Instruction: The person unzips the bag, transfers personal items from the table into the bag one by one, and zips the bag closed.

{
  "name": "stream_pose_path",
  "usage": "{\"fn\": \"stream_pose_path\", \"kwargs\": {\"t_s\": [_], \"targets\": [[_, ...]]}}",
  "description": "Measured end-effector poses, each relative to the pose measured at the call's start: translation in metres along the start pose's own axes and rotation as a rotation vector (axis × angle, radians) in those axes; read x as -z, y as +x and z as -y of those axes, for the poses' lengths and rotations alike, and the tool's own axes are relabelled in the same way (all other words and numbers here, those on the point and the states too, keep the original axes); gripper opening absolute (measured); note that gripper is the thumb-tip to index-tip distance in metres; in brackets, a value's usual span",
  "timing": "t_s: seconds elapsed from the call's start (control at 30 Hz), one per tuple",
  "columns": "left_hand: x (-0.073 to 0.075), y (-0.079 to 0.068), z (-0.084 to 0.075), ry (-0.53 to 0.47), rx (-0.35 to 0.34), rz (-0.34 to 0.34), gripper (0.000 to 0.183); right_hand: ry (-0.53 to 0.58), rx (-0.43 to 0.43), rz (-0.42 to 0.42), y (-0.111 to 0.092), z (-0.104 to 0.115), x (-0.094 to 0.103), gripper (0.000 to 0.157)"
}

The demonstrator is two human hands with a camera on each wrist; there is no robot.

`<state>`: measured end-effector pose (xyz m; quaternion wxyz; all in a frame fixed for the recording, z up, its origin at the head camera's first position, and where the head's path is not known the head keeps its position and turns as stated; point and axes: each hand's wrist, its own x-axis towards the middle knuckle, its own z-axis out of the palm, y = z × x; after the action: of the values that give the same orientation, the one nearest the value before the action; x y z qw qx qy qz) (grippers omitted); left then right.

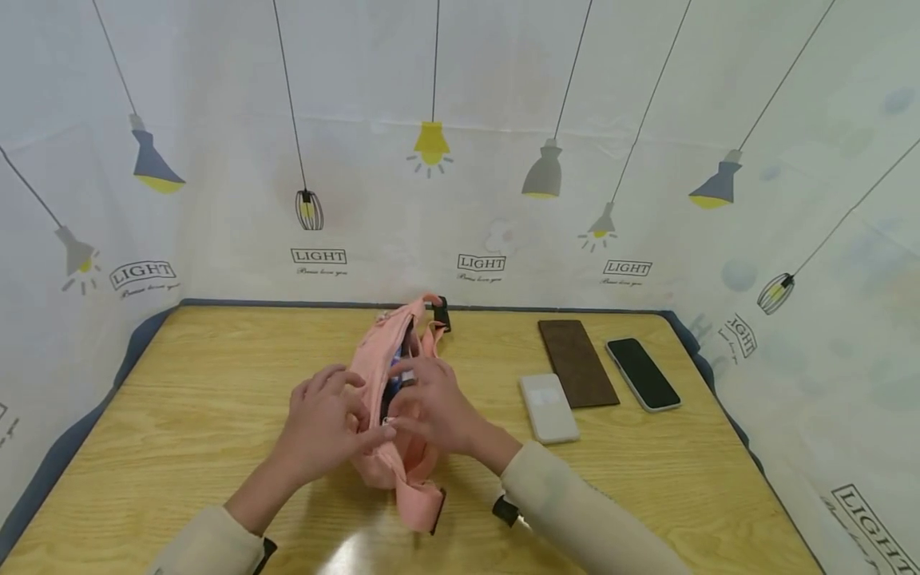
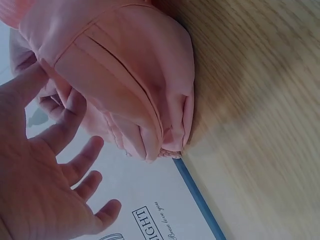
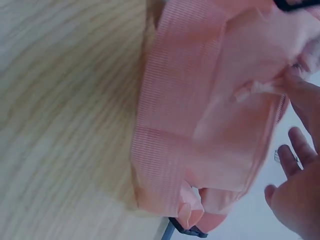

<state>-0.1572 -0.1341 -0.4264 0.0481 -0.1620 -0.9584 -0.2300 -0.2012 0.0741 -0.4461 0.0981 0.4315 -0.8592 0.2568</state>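
Observation:
A pink waist bag (image 1: pixel 370 347) stands on the wooden table with its top zipper open. Blue and dark contents (image 1: pixel 395 375) show inside the opening. On the bag's left side, my left hand (image 1: pixel 319 419) pinches the fabric by the near end of the opening between thumb and index finger; its other fingers are spread, as the left wrist view shows. My right hand (image 1: pixel 434 403) is over the opening from the right. Its thumb and finger pinch the pink zipper pull (image 3: pixel 260 89) at the bag's top edge. The bag's wide strap (image 1: pixel 420 503) droops toward me.
To the right lie a brown wallet (image 1: pixel 578 363), a white power bank (image 1: pixel 549 408) touching its edge, and a smartphone (image 1: pixel 643 374) with a dark screen. A black buckle (image 1: pixel 505 509) sits beside my right sleeve. A lamp-printed curtain (image 1: pixel 388 216) borders the table's back edge.

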Motion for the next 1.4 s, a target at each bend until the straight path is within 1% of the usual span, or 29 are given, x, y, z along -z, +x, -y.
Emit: {"fn": "stream_pose_path", "kwargs": {"t_s": [0.07,0.13,0.2,0.27,0.33,0.5,0.57,0.67,0.83,0.97,1.07,1.17,1.3,1.4], "targets": [[-0.001,0.000,-0.001,-0.003,-0.025,0.004,0.041,0.044,-0.006,0.001,0.000,0.000,0.002,0.009],[-0.002,0.001,-0.002,-0.012,-0.047,0.004,0.039,0.065,-0.008,0.002,0.001,0.000,0.004,0.010],[-0.003,0.000,-0.003,-0.022,-0.062,0.003,0.038,0.064,-0.013,0.005,0.001,0.000,0.005,0.012],[-0.003,0.000,-0.004,-0.025,-0.063,-0.001,0.038,0.064,-0.023,0.010,0.002,-0.001,0.005,0.013],[-0.003,-0.001,-0.005,-0.032,-0.058,-0.004,0.036,0.043,-0.039,0.031,0.002,0.000,0.006,0.013],[-0.003,-0.003,-0.004,-0.060,-0.043,-0.012,0.034,-0.041,-0.054,0.129,0.001,0.001,0.006,0.014],[-0.004,-0.003,-0.003,-0.072,-0.045,-0.019,0.033,-0.053,-0.048,0.141,0.001,0.001,0.004,0.014],[-0.004,-0.004,-0.001,-0.097,-0.044,-0.031,0.030,-0.043,-0.026,0.123,0.000,0.002,0.001,0.014],[-0.004,-0.006,0.001,-0.145,-0.029,-0.030,0.024,-0.035,0.019,0.088,-0.001,0.003,-0.004,0.013],[-0.004,-0.005,0.002,-0.138,-0.031,-0.034,0.025,-0.055,0.055,0.035,0.000,0.003,-0.003,0.008],[-0.004,-0.005,0.002,-0.137,-0.038,-0.037,0.026,-0.094,0.086,-0.007,0.001,0.003,-0.001,0.006],[-0.004,-0.004,0.002,-0.137,-0.045,-0.041,0.028,-0.137,0.078,-0.024,0.002,0.003,0.000,0.006],[-0.004,-0.003,0.002,-0.149,-0.054,-0.051,0.030,-0.169,0.030,-0.027,0.002,0.003,0.000,0.007],[-0.004,-0.003,0.003,-0.154,-0.063,-0.052,0.032,-0.185,0.007,-0.051,0.003,0.002,0.000,0.007]]}}
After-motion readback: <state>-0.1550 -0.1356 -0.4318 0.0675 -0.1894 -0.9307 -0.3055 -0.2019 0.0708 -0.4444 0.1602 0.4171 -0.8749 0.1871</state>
